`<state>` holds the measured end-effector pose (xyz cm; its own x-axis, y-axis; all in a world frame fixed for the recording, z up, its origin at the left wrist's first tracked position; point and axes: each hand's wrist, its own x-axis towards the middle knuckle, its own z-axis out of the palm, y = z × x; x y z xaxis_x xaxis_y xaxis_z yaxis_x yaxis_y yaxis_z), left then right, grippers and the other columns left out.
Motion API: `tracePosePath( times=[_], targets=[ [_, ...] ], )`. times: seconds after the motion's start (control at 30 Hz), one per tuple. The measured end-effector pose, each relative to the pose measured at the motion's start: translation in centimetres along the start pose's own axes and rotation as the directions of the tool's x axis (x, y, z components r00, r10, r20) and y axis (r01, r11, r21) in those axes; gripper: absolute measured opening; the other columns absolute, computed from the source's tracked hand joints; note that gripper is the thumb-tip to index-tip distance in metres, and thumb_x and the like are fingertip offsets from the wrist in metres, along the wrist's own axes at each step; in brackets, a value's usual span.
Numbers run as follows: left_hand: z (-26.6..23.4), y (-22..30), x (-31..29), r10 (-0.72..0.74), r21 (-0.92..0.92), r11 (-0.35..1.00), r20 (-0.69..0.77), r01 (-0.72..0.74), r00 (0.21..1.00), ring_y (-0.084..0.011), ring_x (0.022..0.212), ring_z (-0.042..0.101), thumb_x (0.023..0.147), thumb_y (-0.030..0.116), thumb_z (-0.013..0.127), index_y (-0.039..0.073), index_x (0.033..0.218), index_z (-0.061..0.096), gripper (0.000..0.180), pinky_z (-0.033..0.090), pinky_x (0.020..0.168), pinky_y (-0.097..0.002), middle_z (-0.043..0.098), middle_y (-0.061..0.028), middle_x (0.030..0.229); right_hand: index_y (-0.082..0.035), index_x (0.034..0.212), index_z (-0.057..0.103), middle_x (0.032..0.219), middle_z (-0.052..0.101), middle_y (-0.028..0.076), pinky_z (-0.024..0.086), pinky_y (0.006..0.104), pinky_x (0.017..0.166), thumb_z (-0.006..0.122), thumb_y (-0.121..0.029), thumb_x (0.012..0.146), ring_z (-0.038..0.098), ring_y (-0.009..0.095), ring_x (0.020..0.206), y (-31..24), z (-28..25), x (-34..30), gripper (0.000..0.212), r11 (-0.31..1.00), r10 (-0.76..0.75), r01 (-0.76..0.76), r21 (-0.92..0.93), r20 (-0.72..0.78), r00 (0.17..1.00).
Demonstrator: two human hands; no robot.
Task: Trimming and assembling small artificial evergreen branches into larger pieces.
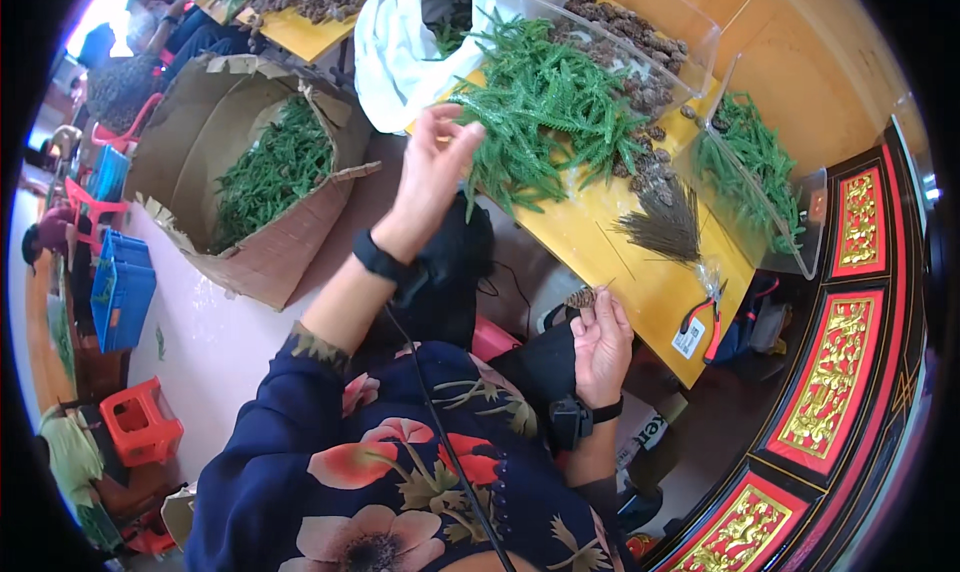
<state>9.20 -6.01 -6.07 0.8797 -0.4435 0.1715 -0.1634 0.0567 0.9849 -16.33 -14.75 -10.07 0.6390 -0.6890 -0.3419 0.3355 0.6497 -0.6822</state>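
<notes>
My right hand is closed on a small brown pine cone, close to the front edge of the yellow table. A thin stem or wire seems to stick out by the fingertips. My left hand is raised beside the left end of a heap of green artificial sprigs. Its fingers are bent and apart, with nothing visible between them. On the table, right of the heap, lie a bundle of thin dark wires and red-handled pliers.
A clear plastic bin of pine cones stands behind the sprigs; another clear bin holds more greenery. At left is a large open cardboard box of sprigs. A red stool, blue crates and a carved red-gold panel surround me.
</notes>
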Motion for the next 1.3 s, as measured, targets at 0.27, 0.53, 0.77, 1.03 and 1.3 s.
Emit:
tracePosePath(
  times=[0.27, 0.53, 0.77, 1.03, 1.3],
  targets=[
    [-4.1, -6.1, 8.9, 0.083, 0.795, 0.589, -0.24, 0.146, 0.967, -0.0149, 0.077, 0.061, 0.085, 0.045, 0.064, 0.003, 0.11, 0.058, 0.05, 0.048, 0.063, -0.0294, 0.06, -0.006, 0.082, -0.004, 0.102, 0.063, 0.089, 0.06, -0.002, 0.035, 0.0213, 0.057, 0.06, -0.011, 0.092, 0.044, 0.006, 0.066, -0.1, 0.3, -1.1, 0.012, 0.998, 0.054, -0.054, -0.027, 0.023, 0.998],
    [-4.2, -5.8, 11.7, -0.552, 0.234, 0.825, 0.13, 0.515, 0.824, -0.0268, 0.08, 0.065, 0.085, 0.049, 0.061, 0.006, 0.109, 0.061, 0.05, 0.05, 0.072, -0.0334, 0.068, -0.008, 0.085, -0.002, 0.101, 0.064, 0.086, 0.06, -0.002, 0.034, 0.0208, 0.056, 0.062, -0.011, 0.091, 0.044, 0.005, 0.064, 0.3, 0.5, -0.4, 0.013, 0.996, 0.074, -0.073, -0.05, 0.033, 0.997],
    [-6.4, -5.0, 13.4, -0.715, 0.077, 0.667, 0.347, 0.741, 0.607, -0.0112, 0.082, 0.064, 0.088, 0.024, 0.064, 0.008, 0.107, 0.061, 0.025, 0.049, 0.067, -0.0198, 0.067, -0.0025, 0.093, -0.003, 0.1, 0.064, 0.086, 0.06, -0.002, 0.035, 0.0207, 0.057, 0.062, -0.011, 0.091, 0.045, 0.005, 0.065, 0.2, 0.4, -0.1, 0.012, 0.995, 0.087, -0.084, -0.057, 0.051, 0.995],
    [-5.6, -0.6, 10.6, -0.285, -0.3, 0.851, 0.427, 0.432, 0.858, -0.0103, 0.09, 0.061, 0.089, 0.008, 0.058, 0.005, 0.126, 0.051, 0.039, 0.049, 0.077, -0.0226, 0.063, -0.0043, 0.105, 0.0, 0.1, 0.065, 0.079, 0.056, -0.003, 0.033, 0.0203, 0.055, 0.062, -0.011, 0.091, 0.043, 0.005, 0.063, 0.2, 0.3, -0.3, 0.014, 0.997, 0.07, -0.069, -0.025, 0.044, 0.997],
    [-1.6, 4.0, 0.9, -0.153, -0.507, 0.782, 0.407, 0.362, 0.901, -0.0143, 0.094, 0.06, 0.088, 0.002, 0.053, 0.004, 0.124, 0.05, 0.037, 0.049, 0.079, -0.0254, 0.061, -0.0046, 0.099, -0.005, 0.101, 0.064, 0.092, 0.062, -0.001, 0.037, 0.0216, 0.058, 0.061, -0.012, 0.092, 0.047, 0.006, 0.067, 0.8, -0.9, 0.3, 0.012, 0.995, 0.096, -0.096, -0.01, 0.053, 0.994]
  ],
)
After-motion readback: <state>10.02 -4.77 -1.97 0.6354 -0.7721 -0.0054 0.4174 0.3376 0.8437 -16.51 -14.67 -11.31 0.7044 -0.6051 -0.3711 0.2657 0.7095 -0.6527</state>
